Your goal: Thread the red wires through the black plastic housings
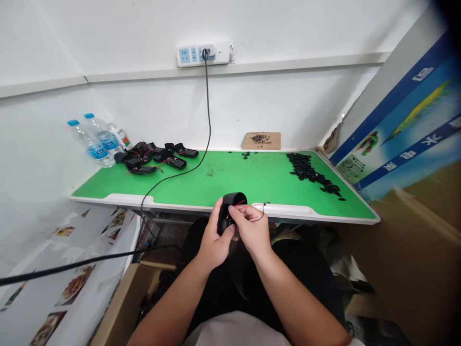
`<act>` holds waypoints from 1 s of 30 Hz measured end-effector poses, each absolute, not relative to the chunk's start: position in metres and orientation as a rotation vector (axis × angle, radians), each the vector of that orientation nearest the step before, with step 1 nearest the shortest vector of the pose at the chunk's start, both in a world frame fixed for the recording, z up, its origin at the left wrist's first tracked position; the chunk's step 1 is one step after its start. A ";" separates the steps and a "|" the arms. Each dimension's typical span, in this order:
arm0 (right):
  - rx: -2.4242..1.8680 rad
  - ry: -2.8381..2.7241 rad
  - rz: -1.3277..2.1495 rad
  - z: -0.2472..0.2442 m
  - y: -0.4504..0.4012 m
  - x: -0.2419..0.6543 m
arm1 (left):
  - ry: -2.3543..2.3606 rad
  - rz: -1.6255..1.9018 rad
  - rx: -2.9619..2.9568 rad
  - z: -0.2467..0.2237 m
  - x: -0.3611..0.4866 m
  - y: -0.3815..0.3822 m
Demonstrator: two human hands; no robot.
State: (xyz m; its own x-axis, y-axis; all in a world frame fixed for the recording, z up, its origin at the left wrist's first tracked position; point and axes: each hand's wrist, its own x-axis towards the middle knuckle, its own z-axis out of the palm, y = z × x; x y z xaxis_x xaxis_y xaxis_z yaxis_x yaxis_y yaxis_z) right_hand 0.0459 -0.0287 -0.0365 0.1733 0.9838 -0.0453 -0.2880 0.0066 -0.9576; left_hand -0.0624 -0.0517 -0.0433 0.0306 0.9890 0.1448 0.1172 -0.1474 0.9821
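Note:
My left hand point(216, 240) is wrapped round a black curved plastic housing point(235, 197), held just in front of the table's near edge. Thin red and dark wires come out of the housing to the right, ending in a small dark piece point(264, 204). My right hand point(253, 228) is closed at the housing's open side, its fingers among the wires; exactly what they pinch is too small to tell. Similar black housings with red wires point(176, 162) lie in a group at the table's back left.
Small black parts point(306, 168) are heaped on the green table point(252, 178) at right. Cardboard point(272, 140) holds tiny pieces. Bottles point(99, 151) stand at left. A black cable point(208, 105) hangs from the power strip point(225, 53) across the table. An open carton point(124, 298) is lower left.

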 end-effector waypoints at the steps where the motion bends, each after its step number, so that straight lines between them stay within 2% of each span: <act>1: -1.104 -0.881 1.236 -0.035 -0.028 0.046 | 1.198 1.235 1.384 -0.043 -0.062 -0.053; 5: -1.208 -1.003 1.150 -0.035 -0.029 0.045 | 1.068 1.199 1.151 -0.043 -0.061 -0.054; 11: -1.074 -1.723 0.258 -0.041 -0.031 0.051 | 0.985 1.260 1.003 -0.053 -0.060 -0.051; 15: -1.223 -2.420 -0.026 -0.014 -0.026 0.065 | 1.023 1.167 0.968 -0.055 -0.065 -0.050; 18: -1.148 -2.699 -0.002 0.013 -0.025 0.084 | 0.906 0.975 0.835 -0.051 -0.072 -0.051; 22: -0.995 -2.448 0.181 0.020 -0.036 0.117 | 0.745 0.950 0.759 -0.048 -0.092 -0.063; 26: -1.064 -1.928 0.271 -0.014 -0.048 0.146 | 0.778 0.693 0.800 -0.060 -0.147 -0.095; 30: -1.233 -1.778 0.323 -0.062 -0.043 0.165 | 1.106 0.297 0.764 -0.081 -0.233 -0.147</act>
State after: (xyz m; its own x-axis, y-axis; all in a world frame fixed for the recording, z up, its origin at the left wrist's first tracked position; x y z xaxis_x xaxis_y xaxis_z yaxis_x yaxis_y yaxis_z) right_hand 0.1648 -0.0428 -0.0620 -0.0772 0.8436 0.5314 0.6026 0.4641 -0.6493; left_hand -0.2334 -0.1472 -0.0807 0.4419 0.5712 -0.6917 0.1483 0.7140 0.6843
